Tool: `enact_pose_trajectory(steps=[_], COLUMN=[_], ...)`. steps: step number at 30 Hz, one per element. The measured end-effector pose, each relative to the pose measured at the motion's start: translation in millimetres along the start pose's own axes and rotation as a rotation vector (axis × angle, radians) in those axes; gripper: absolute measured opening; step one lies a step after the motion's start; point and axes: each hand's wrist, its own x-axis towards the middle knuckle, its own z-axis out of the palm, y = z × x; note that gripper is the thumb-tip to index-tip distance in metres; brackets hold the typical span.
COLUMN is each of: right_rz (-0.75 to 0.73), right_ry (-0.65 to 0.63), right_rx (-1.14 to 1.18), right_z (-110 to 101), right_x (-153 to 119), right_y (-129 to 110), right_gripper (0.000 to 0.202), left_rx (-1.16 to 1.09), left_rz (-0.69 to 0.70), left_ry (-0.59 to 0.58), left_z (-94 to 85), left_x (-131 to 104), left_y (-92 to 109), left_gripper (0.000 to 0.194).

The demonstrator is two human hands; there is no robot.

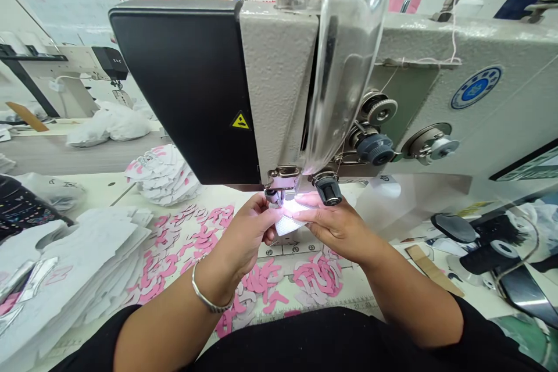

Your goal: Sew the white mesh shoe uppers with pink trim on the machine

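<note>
A small white fabric piece [288,224] lies under the needle area of a sewing machine [281,87], brightly lit by its lamp. My left hand [250,226], with a bracelet at the wrist, pinches the piece's left edge between thumb and fingers. From the other side my right hand [337,224] presses its stretched fingers flat on the fabric's right part. Both hands are close to the presser foot [275,197]. Glare hides the stitching spot. Pink and white curved cut pieces [264,276] are scattered on the table around the machine bed.
To the left stand a stack of white cut panels [87,261] and a pile of round white-and-pink pieces [163,174]. A black thread cone [490,256] and a cardboard strip [433,270] lie at right. Another sewing machine [74,70] is behind.
</note>
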Motion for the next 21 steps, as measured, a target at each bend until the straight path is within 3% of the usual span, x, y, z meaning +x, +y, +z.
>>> enact_pose_trajectory(steps=[2, 4, 7, 9, 10, 12, 18, 21], right_rz=[0.003, 0.012, 0.009, -0.007, -0.012, -0.010, 0.057, 0.139], right_ry=[-0.008, -0.014, -0.006, 0.002, -0.001, -0.024, -0.200, -0.229], right_rx=[0.005, 0.006, 0.004, 0.002, -0.002, -0.008, 0.045, 0.061], right_z=[0, 0, 0, 0, -2, -6, -30, -34], right_x=[-1, -1, 0, 2, 3, 4, 11, 16], right_y=[0, -1, -2, -3, -4, -6, 2, 13], right_gripper=[0.032, 0.032, 0.031, 0.030, 0.031, 0.034, 0.024, 0.032], left_rx=[0.069, 0.261, 0.708, 0.976, 1.075, 1.201, 1.296, 1.316], left_rz=[0.018, 0.146, 0.686, 1.016, 1.102, 1.130, 1.125, 1.144], left_ry=[0.016, 0.151, 0.377, 0.316, 0.249, 0.172, 0.188, 0.198], left_z=[-0.2, -0.7, -1.6, -2.3, -2.6, -3.3, -4.8, -3.2], left_x=[-2, -8, -18, -24, -25, -26, -23, -23], left_y=[-3, -9, -18, -23, -24, -25, -27, -27], left_gripper=[0.020, 0.022, 0.024, 0.031, 0.036, 0.040, 0.035, 0.035])
